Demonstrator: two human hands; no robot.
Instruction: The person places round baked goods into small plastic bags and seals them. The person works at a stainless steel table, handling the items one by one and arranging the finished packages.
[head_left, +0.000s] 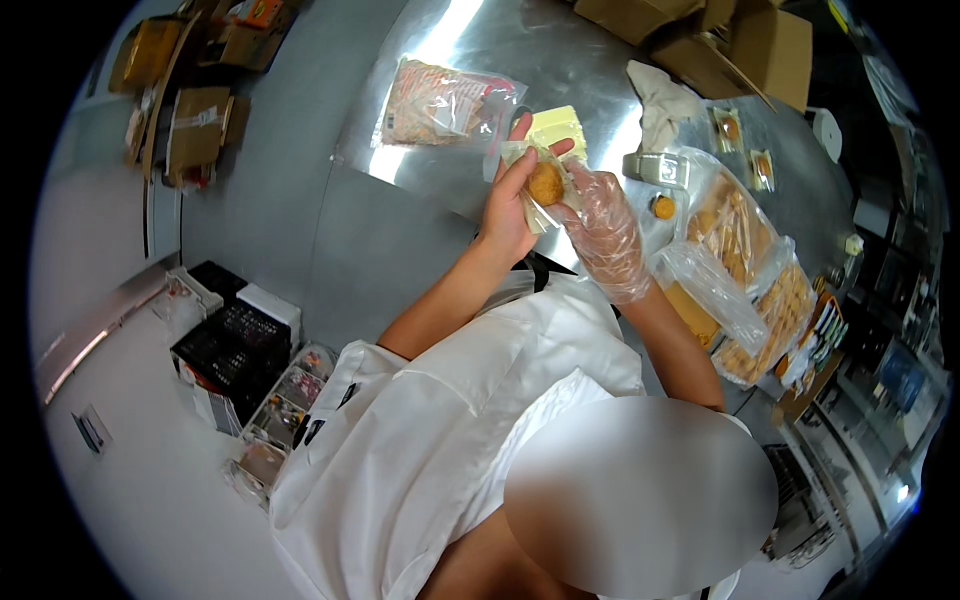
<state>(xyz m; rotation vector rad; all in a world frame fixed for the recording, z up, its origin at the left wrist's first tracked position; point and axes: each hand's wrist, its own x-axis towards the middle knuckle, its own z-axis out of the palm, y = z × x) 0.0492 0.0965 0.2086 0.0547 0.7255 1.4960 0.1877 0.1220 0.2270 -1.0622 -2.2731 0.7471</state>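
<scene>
A round golden-brown pastry ball (545, 184) lies in a small clear wrapper (537, 216) between my two hands. My bare left hand (513, 191) holds the wrapper from the left, with its thumb beside the ball. On the other side, my right hand (606, 225), in a clear plastic glove, grips the wrapper's edge. Just beyond my fingers is a stack of pale yellow sheets (559, 127). A printed plastic bag (435, 103) lies further left on the steel table (570, 45). Right of my gloved hand sits another small ball (663, 207).
Bags of many pastry balls (731, 225) and a clear plastic container (657, 169) stand on the right. Beyond them are two wrapped pieces (761, 169) and a beige cloth (660, 97). Open cardboard boxes (772, 52) stand at the back right; black crates (244, 341) are at the lower left.
</scene>
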